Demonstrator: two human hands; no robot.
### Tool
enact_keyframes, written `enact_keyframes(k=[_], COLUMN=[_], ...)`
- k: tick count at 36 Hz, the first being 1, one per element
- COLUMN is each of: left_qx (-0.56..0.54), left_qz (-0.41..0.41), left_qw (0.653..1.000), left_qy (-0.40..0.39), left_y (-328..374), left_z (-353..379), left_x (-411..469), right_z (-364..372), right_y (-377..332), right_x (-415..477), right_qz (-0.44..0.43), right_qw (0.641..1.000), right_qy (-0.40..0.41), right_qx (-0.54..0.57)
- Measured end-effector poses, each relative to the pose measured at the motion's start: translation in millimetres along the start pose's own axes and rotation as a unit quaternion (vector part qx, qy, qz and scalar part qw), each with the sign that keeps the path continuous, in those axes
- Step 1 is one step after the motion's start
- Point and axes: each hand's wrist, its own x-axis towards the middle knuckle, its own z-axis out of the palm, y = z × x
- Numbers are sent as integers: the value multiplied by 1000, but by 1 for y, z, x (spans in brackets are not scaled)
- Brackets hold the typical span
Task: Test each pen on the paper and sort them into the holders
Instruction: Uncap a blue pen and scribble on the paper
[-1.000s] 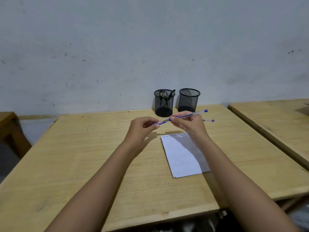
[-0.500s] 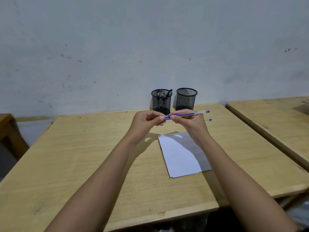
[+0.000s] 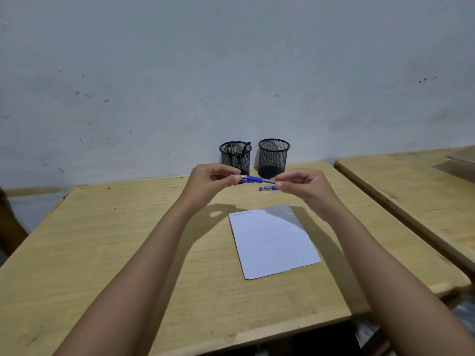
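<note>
Head view: left hand [image 3: 208,179] and right hand [image 3: 307,187] each pinch one end of the blue pen [image 3: 253,179], which spans the gap between them.

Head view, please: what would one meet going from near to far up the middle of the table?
Paper → loose pen lying on the table → left holder and right holder, side by side → wall. The held pen is up in the air, so I leave it out.
</note>
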Motion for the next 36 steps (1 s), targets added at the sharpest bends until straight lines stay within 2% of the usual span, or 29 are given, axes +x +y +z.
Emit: enact_keyframes(k=[3,7,12,16,18,20,22,24,29,36], left_qx=[-44,-65,-132,-180,-128,24,150,204,237,200], left_qz=[5,20,40,6,-7,-9,-1,9,16,-33], left_qw=[999,997,990,982,990,998,987,977,969,978], left_qy=[10,20,21,53,57,52,61,68,71,51], left_y=[10,25,38,32,16,-3,-20,-30,-51,-70], left_z=[6,26,56,76,83,89,93,100,112,123], left_x=[12,30,56,79,91,98,103,108,124,141], right_z=[-4,-4,-11,-29,-39,-49,-58,-65,-62,-58], right_y=[-5,-7,-10,-8,-6,-4,-1,3,9,32], right_x=[2,9,24,41,53,65,78,91,117,145], right_qz=[3,-15,-56,-73,-78,-66,-58,-60,-66,-53], right_qw=[993,978,969,962,959,965,972,973,973,954], right_qy=[-31,-53,4,58,104,154,188,206,219,230], right_qx=[-115,-203,-240,-256,-251,-201,-127,-87,-34,-185])
